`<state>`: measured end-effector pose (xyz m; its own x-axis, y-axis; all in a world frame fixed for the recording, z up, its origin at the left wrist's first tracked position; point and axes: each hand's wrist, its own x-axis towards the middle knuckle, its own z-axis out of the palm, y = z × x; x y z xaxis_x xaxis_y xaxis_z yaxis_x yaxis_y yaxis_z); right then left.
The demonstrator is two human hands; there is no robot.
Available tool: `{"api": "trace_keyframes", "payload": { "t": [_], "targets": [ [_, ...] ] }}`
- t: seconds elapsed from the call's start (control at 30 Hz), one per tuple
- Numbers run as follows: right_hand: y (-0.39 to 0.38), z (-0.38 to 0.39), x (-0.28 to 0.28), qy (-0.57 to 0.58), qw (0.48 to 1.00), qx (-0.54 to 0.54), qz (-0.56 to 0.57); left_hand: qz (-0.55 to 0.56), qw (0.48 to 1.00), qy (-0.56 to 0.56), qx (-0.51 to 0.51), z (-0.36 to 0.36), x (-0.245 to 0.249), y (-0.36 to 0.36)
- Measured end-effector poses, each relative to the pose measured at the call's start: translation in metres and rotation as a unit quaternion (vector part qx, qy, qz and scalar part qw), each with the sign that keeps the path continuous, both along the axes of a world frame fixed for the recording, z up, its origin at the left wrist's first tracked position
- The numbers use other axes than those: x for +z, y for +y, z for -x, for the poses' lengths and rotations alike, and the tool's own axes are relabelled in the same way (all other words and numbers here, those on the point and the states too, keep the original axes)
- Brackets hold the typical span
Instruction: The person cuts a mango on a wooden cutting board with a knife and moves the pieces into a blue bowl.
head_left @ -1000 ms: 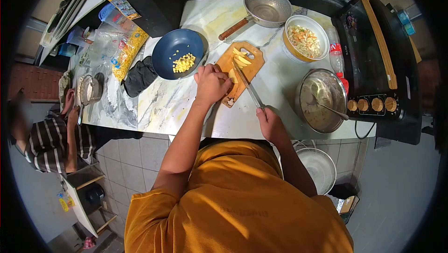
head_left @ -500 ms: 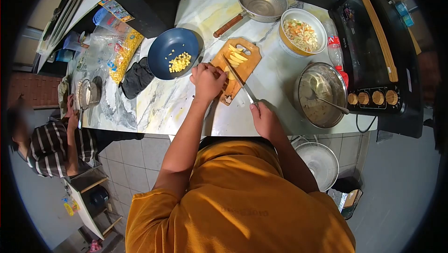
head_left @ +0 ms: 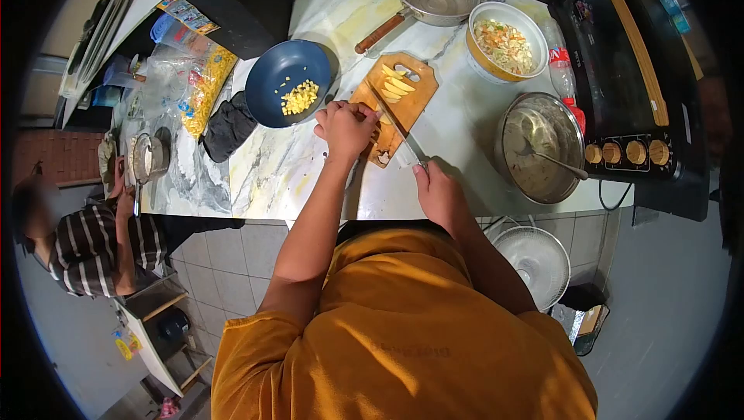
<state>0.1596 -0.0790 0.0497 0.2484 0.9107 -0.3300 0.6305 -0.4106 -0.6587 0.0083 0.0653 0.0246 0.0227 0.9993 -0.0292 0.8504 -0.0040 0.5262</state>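
Slender pale yellow wedges [head_left: 395, 85] near the slotted end of a brown wooden cutting board [head_left: 414, 106], aslant on the white marbled tabletop [head_left: 465, 137].
Tapered and smooth, lying roughly side by side along one side of a long metal knife [head_left: 394, 118], blade angled across the board. Right hand [head_left: 443, 194] closed around the knife's handle, low near the tabletop's edge; left hand [head_left: 343, 127] reaching forward, fingers curled down at another pale yellow piece [head_left: 384, 119]. Pinching or only pressing: impossible to tell, fingertips mostly out of sight. Handle largely covered; lettering on the orange shirt [head_left: 403, 304] too faint to read.
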Motion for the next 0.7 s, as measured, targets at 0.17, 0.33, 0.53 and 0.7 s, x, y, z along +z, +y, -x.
{"api": "trace_keyframes", "payload": {
  "t": [0.17, 0.33, 0.53, 0.7],
  "targets": [
    [0.0, 0.007, -0.004, -0.023, 1.0, 0.008, 0.001, 0.015, 1.0, -0.003, 0.001, 0.0, 0.0, 0.001],
    [0.001, 0.012, 0.001, -0.032, 0.999, 0.007, 0.011, 0.014, 1.0, 0.001, 0.002, 0.001, -0.001, 0.002],
    [0.003, 0.006, -0.004, -0.041, 0.999, 0.013, 0.005, 0.026, 1.0, -0.004, -0.004, 0.002, -0.003, 0.004],
    [0.003, 0.001, -0.002, -0.045, 0.999, 0.019, -0.018, 0.034, 0.999, 0.003, 0.004, 0.001, -0.001, 0.004]
  ]
}}
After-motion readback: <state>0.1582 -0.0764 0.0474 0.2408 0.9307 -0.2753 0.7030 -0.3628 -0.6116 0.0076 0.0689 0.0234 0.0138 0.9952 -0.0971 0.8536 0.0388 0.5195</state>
